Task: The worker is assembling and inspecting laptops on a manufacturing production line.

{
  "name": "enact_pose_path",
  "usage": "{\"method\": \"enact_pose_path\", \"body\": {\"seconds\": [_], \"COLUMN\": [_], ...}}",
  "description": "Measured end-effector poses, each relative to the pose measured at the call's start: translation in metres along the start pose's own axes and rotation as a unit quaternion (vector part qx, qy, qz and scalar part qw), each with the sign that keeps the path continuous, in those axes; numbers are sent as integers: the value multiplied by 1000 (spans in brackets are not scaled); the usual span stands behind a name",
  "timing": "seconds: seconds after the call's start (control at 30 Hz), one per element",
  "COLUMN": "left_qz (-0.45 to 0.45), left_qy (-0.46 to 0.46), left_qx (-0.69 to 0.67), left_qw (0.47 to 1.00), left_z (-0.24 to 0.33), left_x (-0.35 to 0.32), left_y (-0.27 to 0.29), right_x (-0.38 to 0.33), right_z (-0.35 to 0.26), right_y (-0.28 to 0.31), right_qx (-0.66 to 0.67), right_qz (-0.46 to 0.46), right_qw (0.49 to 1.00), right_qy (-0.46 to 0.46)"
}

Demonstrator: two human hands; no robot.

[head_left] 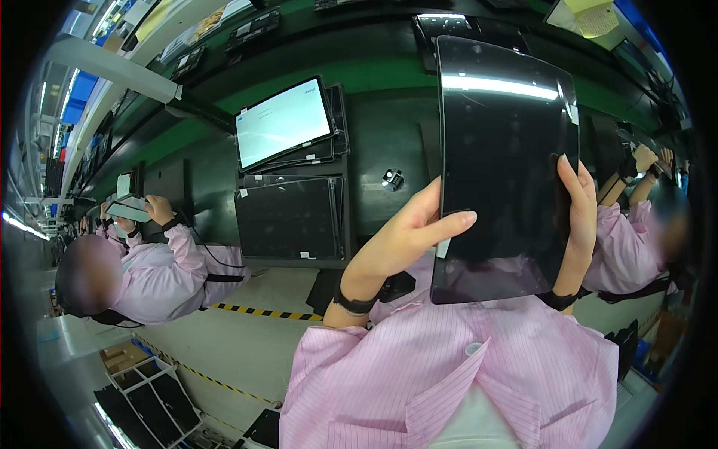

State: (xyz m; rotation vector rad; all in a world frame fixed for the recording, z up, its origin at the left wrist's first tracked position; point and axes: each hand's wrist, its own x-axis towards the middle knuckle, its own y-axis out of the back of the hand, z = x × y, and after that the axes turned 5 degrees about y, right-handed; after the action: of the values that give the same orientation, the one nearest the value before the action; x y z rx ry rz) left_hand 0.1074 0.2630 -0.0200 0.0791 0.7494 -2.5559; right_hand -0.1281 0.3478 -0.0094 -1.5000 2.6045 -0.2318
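A large tablet (pixel 501 179) with a dark, glossy screen is held upright in front of me between both hands. My left hand (pixel 430 224) grips its left edge, the thumb lying across the screen and the fingers behind. On the right edge, my right hand (pixel 580 202) closes with its thumb on the front; its other fingers are partly hidden behind the tablet. A bright strip of light reflects near the screen's top. Small white tabs stick out at the tablet's right edge and lower left edge.
Left of me, a lit tablet (pixel 284 123) lies on stacked dark tablets, beside another dark stack (pixel 290 218) in a tray. A small metallic object (pixel 392 179) sits on the dark bench. Co-workers in pink sit on the left (pixel 161 269) and right (pixel 624 247). A grey post (pixel 112 69) slants at upper left.
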Motion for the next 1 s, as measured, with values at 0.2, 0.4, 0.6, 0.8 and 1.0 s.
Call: {"method": "enact_pose_path", "body": {"seconds": [0.2,0.4,0.6,0.8,1.0], "left_qz": [33,394,58,-33,-37], "left_qy": [-7,-536,-652,-690,-727], "left_qx": [25,452,425,423,370], "left_qw": [999,595,625,586,577], "left_z": [16,57,110,135,133], "left_x": [-4,42,-6,-37,-23], "left_y": [-13,20,93,129,138], "right_x": [2,-2,-12,-19,-25], "right_z": [-10,-6,-20,-43,-28], "right_y": [8,-34,-101,-42,-41], "right_qx": [-22,-333,-477,-318,-295], "right_qz": [1,-6,-83,-343,-315], "right_qw": [999,848,594,707,663], "right_qy": [42,413,642,531,612]}}
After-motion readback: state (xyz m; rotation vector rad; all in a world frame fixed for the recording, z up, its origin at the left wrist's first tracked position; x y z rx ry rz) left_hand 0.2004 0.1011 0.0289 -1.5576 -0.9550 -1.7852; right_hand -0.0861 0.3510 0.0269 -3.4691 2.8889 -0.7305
